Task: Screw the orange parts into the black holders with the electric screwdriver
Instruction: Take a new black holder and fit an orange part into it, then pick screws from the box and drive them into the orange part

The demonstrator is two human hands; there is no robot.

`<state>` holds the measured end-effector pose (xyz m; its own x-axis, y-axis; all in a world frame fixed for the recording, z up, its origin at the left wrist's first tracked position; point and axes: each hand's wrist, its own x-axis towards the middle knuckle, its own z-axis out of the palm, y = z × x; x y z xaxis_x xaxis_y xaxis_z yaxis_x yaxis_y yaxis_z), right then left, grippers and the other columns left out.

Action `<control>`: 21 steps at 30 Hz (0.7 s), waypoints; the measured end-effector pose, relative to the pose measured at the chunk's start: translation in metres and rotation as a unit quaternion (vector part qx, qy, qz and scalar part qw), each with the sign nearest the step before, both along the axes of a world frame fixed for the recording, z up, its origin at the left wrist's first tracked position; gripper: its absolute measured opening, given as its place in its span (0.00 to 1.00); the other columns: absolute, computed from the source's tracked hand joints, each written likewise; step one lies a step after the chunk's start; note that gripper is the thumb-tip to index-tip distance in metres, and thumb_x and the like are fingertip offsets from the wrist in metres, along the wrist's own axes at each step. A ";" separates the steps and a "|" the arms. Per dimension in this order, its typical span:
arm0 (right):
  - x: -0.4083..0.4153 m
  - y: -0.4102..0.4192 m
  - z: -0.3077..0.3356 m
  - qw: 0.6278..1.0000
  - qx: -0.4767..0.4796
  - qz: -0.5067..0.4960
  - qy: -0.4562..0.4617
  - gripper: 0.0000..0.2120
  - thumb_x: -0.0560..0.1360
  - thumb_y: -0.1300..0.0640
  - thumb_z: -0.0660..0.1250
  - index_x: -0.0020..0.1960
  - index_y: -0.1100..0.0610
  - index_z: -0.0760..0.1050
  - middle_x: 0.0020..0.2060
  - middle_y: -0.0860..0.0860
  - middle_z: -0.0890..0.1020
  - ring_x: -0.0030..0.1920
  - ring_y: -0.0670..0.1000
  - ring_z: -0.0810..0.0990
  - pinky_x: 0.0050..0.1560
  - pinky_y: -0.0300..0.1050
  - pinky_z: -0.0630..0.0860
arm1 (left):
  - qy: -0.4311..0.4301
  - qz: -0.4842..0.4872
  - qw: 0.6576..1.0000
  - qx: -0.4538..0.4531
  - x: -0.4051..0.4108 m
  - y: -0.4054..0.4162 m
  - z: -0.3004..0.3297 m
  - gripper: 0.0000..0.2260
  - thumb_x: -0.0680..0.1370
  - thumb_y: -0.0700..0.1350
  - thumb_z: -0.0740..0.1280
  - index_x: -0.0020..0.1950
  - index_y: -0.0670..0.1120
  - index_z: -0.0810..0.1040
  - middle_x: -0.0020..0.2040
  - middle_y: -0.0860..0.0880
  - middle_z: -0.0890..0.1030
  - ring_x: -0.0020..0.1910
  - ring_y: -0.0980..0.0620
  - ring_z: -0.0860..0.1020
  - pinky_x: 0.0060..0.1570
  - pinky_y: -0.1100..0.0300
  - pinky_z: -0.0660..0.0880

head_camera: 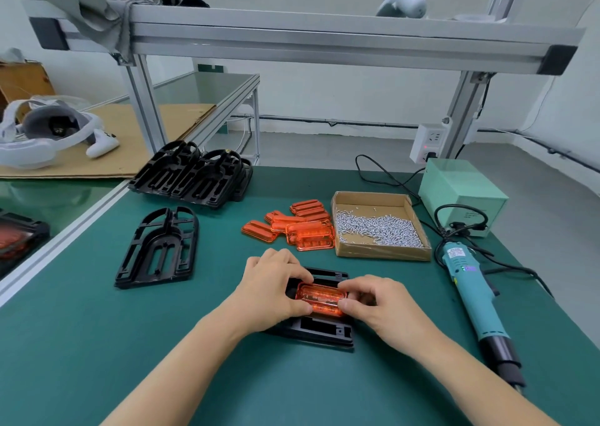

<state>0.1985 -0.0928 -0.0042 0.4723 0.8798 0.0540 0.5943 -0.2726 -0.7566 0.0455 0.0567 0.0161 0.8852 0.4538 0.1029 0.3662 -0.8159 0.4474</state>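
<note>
A translucent orange part [319,297] lies in a black holder [319,330] on the green mat in front of me. My left hand [271,291] pinches the part's left end and my right hand [384,305] pinches its right end. Both hands also cover the holder's sides. The teal electric screwdriver [470,291] lies on the mat to the right of my right hand, untouched. A pile of several more orange parts [297,226] sits behind my hands. Beside it stands a cardboard tray of silver screws [378,227].
One empty black holder [160,248] lies at the left, with a stack of black holders [194,174] behind it. A pale green power box [461,195] with cables stands at the back right. An aluminium frame [292,37] crosses overhead. A headset [42,130] rests on the left bench.
</note>
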 end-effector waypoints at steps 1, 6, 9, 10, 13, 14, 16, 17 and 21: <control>0.000 0.001 0.000 1.000 -0.004 -0.002 -0.008 0.11 0.75 0.53 0.72 0.57 0.49 0.81 0.39 0.44 0.80 0.37 0.38 0.75 0.42 0.31 0.70 | -0.001 -0.003 1.000 -0.008 -0.001 0.001 0.000 0.19 0.71 0.55 0.72 0.61 0.57 0.76 0.52 0.59 0.68 0.54 0.60 0.62 0.58 0.62 0.54; 0.000 0.004 0.000 0.998 -0.033 0.008 -0.054 0.12 0.74 0.52 0.72 0.57 0.47 0.80 0.39 0.43 0.77 0.39 0.40 0.75 0.43 0.32 0.70 | -0.016 -0.020 0.999 -0.041 -0.007 0.007 -0.004 0.17 0.73 0.51 0.71 0.61 0.55 0.77 0.54 0.59 0.70 0.53 0.61 0.63 0.61 0.59 0.59; 0.000 0.004 0.002 0.997 -0.043 0.015 -0.066 0.11 0.74 0.52 0.72 0.56 0.47 0.80 0.39 0.44 0.77 0.39 0.41 0.75 0.43 0.34 0.71 | -0.028 -0.019 0.998 -0.050 -0.007 0.007 -0.008 0.16 0.73 0.49 0.71 0.60 0.54 0.79 0.54 0.59 0.70 0.56 0.59 0.65 0.64 0.57 0.61; 0.000 0.004 0.003 0.997 -0.044 0.017 -0.064 0.11 0.74 0.52 0.72 0.56 0.47 0.80 0.39 0.44 0.78 0.39 0.41 0.75 0.44 0.35 0.72 | -0.033 -0.015 0.998 -0.054 -0.007 0.007 -0.009 0.16 0.73 0.49 0.72 0.60 0.54 0.79 0.55 0.59 0.70 0.57 0.58 0.66 0.64 0.57 0.62; 0.002 0.003 0.006 0.997 -0.043 0.018 -0.061 0.12 0.74 0.52 0.72 0.57 0.47 0.79 0.40 0.44 0.78 0.39 0.41 0.75 0.46 0.37 0.73 | -0.042 0.008 0.998 -0.040 -0.003 0.005 -0.014 0.15 0.73 0.50 0.72 0.60 0.53 0.80 0.56 0.59 0.69 0.59 0.58 0.66 0.63 0.59 0.64; 0.003 0.001 0.007 0.997 -0.040 0.015 -0.063 0.12 0.74 0.52 0.72 0.57 0.47 0.79 0.41 0.44 0.78 0.39 0.41 0.75 0.46 0.37 0.73 | -0.044 0.016 0.999 -0.025 -0.001 0.003 -0.016 0.15 0.73 0.50 0.72 0.59 0.52 0.80 0.55 0.60 0.68 0.59 0.58 0.66 0.61 0.60 0.65; 0.007 -0.003 0.010 0.997 -0.029 -0.004 -0.077 0.12 0.74 0.52 0.71 0.58 0.47 0.79 0.41 0.44 0.78 0.39 0.41 0.75 0.45 0.35 0.71 | -0.052 0.033 0.998 0.000 0.002 0.000 -0.018 0.15 0.74 0.50 0.71 0.60 0.51 0.80 0.56 0.59 0.68 0.59 0.58 0.66 0.59 0.62 0.66; 0.010 -0.006 0.013 0.996 -0.024 -0.019 -0.089 0.12 0.74 0.52 0.71 0.58 0.47 0.79 0.41 0.43 0.78 0.39 0.41 0.75 0.45 0.33 0.70 | -0.054 0.039 0.998 0.008 0.003 -0.001 -0.019 0.15 0.74 0.50 0.70 0.60 0.51 0.80 0.57 0.58 0.68 0.59 0.58 0.66 0.59 0.62 0.66; 0.031 -0.026 0.025 0.977 -0.044 -0.119 -0.174 0.14 0.75 0.52 0.69 0.61 0.49 0.78 0.44 0.43 0.75 0.42 0.44 0.75 0.47 0.41 0.72 | -0.038 0.039 0.998 0.011 0.003 -0.001 -0.018 0.15 0.75 0.51 0.69 0.61 0.52 0.79 0.58 0.58 0.68 0.60 0.57 0.65 0.59 0.63 0.65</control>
